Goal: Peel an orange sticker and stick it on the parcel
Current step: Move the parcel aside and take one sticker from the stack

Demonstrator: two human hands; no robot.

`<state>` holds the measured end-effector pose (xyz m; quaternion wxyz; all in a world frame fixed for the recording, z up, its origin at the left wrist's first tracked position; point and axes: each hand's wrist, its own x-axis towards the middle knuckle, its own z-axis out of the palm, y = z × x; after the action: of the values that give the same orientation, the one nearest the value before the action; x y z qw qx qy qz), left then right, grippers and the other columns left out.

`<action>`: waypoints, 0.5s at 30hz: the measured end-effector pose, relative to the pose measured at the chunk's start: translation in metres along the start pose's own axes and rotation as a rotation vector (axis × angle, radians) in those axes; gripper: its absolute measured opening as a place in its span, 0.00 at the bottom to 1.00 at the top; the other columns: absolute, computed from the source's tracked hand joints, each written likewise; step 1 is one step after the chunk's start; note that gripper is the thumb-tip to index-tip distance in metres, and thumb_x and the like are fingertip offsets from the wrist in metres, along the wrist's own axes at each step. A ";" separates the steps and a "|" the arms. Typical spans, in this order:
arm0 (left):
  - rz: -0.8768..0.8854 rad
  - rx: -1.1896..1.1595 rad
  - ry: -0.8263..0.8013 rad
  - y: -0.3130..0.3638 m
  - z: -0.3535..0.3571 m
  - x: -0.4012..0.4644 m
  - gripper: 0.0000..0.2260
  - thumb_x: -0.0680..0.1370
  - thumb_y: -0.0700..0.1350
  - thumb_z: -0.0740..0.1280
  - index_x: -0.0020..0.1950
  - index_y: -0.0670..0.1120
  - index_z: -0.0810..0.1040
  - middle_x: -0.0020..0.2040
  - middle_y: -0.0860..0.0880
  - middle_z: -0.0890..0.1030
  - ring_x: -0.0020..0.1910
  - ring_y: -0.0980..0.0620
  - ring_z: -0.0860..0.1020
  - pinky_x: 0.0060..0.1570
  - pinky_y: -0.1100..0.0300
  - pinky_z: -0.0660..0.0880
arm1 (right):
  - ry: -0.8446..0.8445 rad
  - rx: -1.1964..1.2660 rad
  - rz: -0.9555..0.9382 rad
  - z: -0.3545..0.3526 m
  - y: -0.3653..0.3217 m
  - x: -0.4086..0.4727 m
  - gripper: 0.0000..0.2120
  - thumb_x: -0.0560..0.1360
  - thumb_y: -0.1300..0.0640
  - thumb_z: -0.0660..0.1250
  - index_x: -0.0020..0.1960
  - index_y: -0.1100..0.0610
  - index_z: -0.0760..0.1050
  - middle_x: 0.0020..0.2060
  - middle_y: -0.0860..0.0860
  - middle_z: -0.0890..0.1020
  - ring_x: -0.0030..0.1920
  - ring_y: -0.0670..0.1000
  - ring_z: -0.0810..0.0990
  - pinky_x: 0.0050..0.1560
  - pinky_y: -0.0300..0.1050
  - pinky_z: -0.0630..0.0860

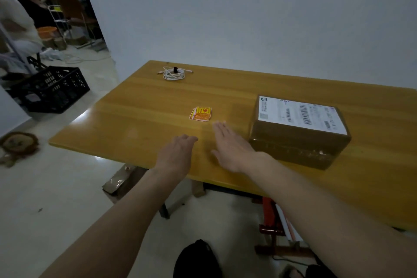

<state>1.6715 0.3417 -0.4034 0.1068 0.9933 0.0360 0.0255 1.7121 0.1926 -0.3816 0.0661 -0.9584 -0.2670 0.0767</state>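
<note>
Orange stickers (200, 113) (small stack), wooden table (140, 106), parcel (300, 131) right

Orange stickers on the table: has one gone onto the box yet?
Not yet. The orange stickers lie stacked on the table, untouched. The parcel shows only its white shipping label. The left hand and right hand reach toward the stack, both empty. Picking, peeling and sticking all remain.
</note>
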 end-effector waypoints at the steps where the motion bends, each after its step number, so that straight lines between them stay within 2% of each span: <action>1: -0.006 0.000 0.028 -0.001 0.003 0.007 0.25 0.76 0.32 0.57 0.71 0.51 0.64 0.68 0.49 0.70 0.66 0.47 0.68 0.58 0.52 0.70 | -0.014 -0.014 0.014 0.004 0.001 0.013 0.33 0.81 0.50 0.54 0.77 0.61 0.41 0.78 0.55 0.42 0.77 0.54 0.40 0.75 0.50 0.47; 4: -0.035 -0.050 0.104 -0.008 0.017 0.021 0.22 0.78 0.42 0.59 0.72 0.49 0.61 0.68 0.48 0.71 0.66 0.46 0.68 0.59 0.53 0.68 | -0.033 -0.034 0.037 0.015 0.003 0.049 0.31 0.81 0.48 0.53 0.77 0.61 0.47 0.78 0.54 0.41 0.77 0.54 0.38 0.76 0.52 0.47; 7: -0.079 -0.137 0.163 -0.018 0.033 0.025 0.23 0.78 0.50 0.59 0.72 0.45 0.61 0.67 0.45 0.72 0.66 0.46 0.68 0.64 0.52 0.65 | -0.028 0.011 0.053 0.023 0.002 0.079 0.31 0.81 0.48 0.52 0.77 0.60 0.45 0.78 0.53 0.43 0.78 0.53 0.40 0.76 0.50 0.46; 11: -0.102 -0.218 0.241 -0.025 0.041 0.026 0.24 0.78 0.51 0.59 0.71 0.45 0.62 0.66 0.46 0.73 0.66 0.47 0.68 0.67 0.53 0.64 | -0.020 0.064 0.079 0.026 -0.001 0.112 0.32 0.81 0.49 0.52 0.77 0.59 0.42 0.78 0.53 0.44 0.78 0.53 0.40 0.75 0.49 0.46; 15: -0.092 -0.211 0.259 -0.028 0.044 0.029 0.23 0.77 0.52 0.59 0.71 0.45 0.63 0.67 0.47 0.72 0.67 0.48 0.68 0.67 0.53 0.64 | -0.034 0.036 0.128 0.033 0.001 0.128 0.33 0.81 0.45 0.50 0.77 0.61 0.43 0.78 0.56 0.46 0.78 0.54 0.43 0.76 0.49 0.44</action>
<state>1.7006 0.3624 -0.4510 0.2061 0.9623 0.0921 0.1519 1.8147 0.2608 -0.4283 0.0739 -0.9707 -0.2046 0.1018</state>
